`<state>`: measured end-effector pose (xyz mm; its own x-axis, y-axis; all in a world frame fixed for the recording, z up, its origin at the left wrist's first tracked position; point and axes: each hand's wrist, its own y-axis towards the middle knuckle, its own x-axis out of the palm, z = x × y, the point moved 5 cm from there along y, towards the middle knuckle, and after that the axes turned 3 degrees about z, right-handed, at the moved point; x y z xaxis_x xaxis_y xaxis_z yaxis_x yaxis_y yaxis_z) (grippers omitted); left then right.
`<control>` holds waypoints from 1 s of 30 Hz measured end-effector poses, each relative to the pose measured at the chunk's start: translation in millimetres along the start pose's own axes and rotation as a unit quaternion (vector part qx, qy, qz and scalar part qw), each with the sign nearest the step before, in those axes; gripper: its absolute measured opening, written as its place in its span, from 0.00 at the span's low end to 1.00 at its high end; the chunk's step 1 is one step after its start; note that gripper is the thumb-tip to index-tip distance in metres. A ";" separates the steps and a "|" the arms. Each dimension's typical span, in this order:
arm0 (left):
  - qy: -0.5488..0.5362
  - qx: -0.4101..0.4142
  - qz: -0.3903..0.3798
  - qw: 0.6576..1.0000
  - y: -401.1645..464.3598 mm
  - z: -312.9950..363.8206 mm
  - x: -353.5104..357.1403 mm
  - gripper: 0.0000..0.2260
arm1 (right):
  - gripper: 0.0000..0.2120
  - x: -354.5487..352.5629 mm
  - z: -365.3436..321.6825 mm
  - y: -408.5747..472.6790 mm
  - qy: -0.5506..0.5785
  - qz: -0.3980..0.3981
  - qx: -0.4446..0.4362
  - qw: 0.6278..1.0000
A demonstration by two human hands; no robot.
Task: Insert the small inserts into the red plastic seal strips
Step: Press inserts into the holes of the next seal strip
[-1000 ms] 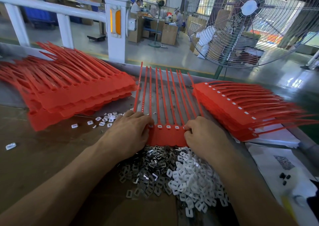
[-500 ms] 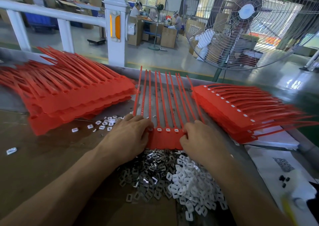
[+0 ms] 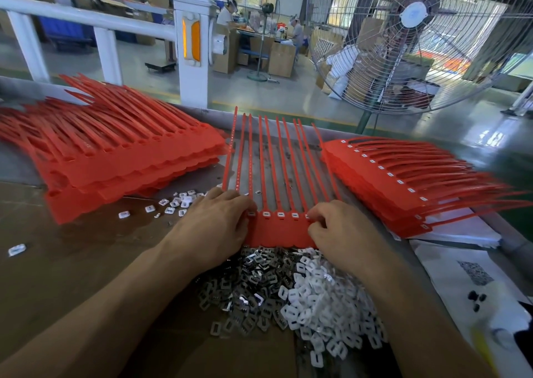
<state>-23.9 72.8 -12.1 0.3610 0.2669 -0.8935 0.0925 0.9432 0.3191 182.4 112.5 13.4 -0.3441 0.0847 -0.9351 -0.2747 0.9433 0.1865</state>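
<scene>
A joined sheet of red plastic seal strips (image 3: pixel 277 230) lies flat at the middle of the brown work desk (image 3: pixel 57 262), tails pointing to its far edge. The left hand (image 3: pixel 213 227) rests on the sheet's left end, fingers bent over it. The right hand (image 3: pixel 340 233) pinches the sheet's right end with curled fingers. A heap of small metal and white plastic inserts (image 3: pixel 288 291) touches the sheet's near edge. Stacks of red strips lie toward the left edge (image 3: pixel 115 158) and the right edge (image 3: pixel 403 181).
</scene>
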 end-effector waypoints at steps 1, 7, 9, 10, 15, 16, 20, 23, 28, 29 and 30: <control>0.000 0.000 -0.001 1.000 0.1 -0.2 0.4 0.14 | 0.15 1.0 -0.5 0.0 -0.009 0.000 -0.006 1.000; 0.001 0.001 0.002 1.000 0.8 -1.2 1.3 0.14 | 0.14 2.0 -1.5 3.3 -0.058 -0.012 -0.023 0.998; 0.002 0.003 0.004 1.000 0.4 -1.5 1.3 0.14 | 0.15 1.4 -1.7 2.1 -0.053 -0.010 -0.024 0.998; 0.001 0.003 0.004 1.000 0.1 -1.7 1.4 0.14 | 0.15 2.0 -1.5 0.9 -0.048 -0.007 -0.024 0.999; 0.000 0.002 0.007 1.000 0.5 -2.0 2.3 0.14 | 0.10 4.4 2.8 -0.5 0.003 0.026 -0.005 1.000; 0.000 0.002 0.007 1.000 0.5 -2.2 2.3 0.14 | 0.09 3.7 4.1 0.2 0.016 0.032 0.001 0.999; -0.001 0.000 0.005 1.000 0.6 -1.9 2.6 0.14 | 0.08 -0.4 14.5 3.5 0.057 0.046 0.019 0.997; -0.001 -0.002 -0.002 1.000 0.8 -1.5 3.1 0.16 | 0.06 -2.5 20.6 5.1 0.105 0.020 0.009 0.994; 0.002 -0.006 -0.014 1.000 1.3 -3.1 4.2 0.19 | 0.04 -2.7 13.9 0.2 0.159 -0.107 -0.063 0.979; 0.002 -0.005 -0.014 1.000 1.3 -3.3 4.2 0.19 | 0.04 -2.6 12.6 -0.9 0.168 -0.128 -0.074 0.975; 0.001 -0.005 -0.014 1.000 1.4 -3.6 4.2 0.19 | 0.03 -2.5 12.1 -1.6 0.178 -0.146 -0.083 0.970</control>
<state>-25.6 75.9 -16.5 0.3566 0.2399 -0.9029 0.0930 0.9526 0.2898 194.5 114.6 11.7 -0.5092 -0.3226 -0.7979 -0.5372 0.8434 0.0019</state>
